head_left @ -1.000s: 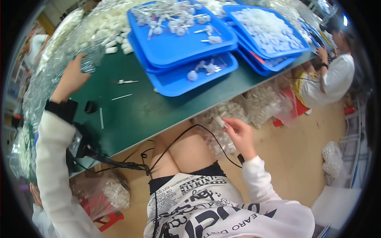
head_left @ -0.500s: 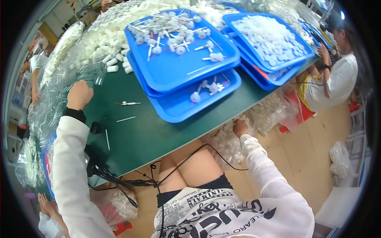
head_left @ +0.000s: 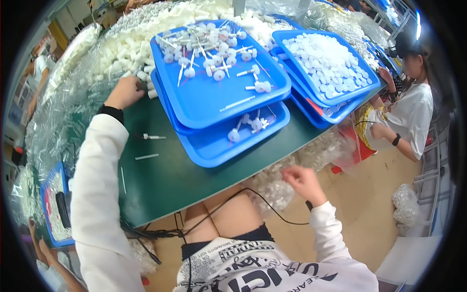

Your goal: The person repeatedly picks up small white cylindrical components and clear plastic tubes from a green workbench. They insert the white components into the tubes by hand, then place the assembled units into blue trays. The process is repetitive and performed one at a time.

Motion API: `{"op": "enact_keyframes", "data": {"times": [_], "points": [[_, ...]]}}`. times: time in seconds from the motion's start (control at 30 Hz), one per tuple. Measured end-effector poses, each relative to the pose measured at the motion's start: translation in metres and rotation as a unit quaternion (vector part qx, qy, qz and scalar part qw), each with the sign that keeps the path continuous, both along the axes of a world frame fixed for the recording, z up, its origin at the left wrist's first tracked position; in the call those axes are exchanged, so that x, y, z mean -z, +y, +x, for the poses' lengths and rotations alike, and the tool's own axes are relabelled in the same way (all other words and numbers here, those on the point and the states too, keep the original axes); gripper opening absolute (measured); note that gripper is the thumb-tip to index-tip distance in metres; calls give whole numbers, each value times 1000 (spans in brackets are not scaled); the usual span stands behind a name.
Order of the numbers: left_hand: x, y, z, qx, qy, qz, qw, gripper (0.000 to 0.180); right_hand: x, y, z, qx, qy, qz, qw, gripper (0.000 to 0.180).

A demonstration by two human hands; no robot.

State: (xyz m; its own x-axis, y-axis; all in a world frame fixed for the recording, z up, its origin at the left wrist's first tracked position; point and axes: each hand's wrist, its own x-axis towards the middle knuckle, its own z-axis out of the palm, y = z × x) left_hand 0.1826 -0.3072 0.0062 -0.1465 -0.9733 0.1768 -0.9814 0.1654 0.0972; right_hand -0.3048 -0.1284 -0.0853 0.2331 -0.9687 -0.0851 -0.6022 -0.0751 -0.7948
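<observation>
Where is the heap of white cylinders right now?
In the head view, the heap of white cylinders lies mostly at upper left on the green table, just beyond the left hand and beside the stacked blue trays.

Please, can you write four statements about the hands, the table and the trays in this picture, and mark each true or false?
1. The left hand is near white cylinders. True.
2. The right hand is above the tabletop. False: it is past the near edge, near a bag of pale pieces.
3. The tabletop is red. False: it is green.
4. The upper right-hand tray holds white round pieces. True.
</observation>
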Motion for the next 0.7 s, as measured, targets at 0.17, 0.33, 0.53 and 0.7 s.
{"op": "enact_keyframes", "data": {"times": [0.17,0.33,0.53,0.7], "points": [[-8,34,14,-39,13,-30,999,23,-122,-45,35,-7,-151,-192,970,15],[-23,44,2,-87,61,-60,993,24,-178,-158,75,-96,-20,-263,960,21],[-14,49,12,-128,130,-103,978,23,-176,-208,119,-137,156,-257,944,24],[-72,86,-18,-120,263,-99,952,31,-175,-192,148,-166,162,-250,940,27]]}}
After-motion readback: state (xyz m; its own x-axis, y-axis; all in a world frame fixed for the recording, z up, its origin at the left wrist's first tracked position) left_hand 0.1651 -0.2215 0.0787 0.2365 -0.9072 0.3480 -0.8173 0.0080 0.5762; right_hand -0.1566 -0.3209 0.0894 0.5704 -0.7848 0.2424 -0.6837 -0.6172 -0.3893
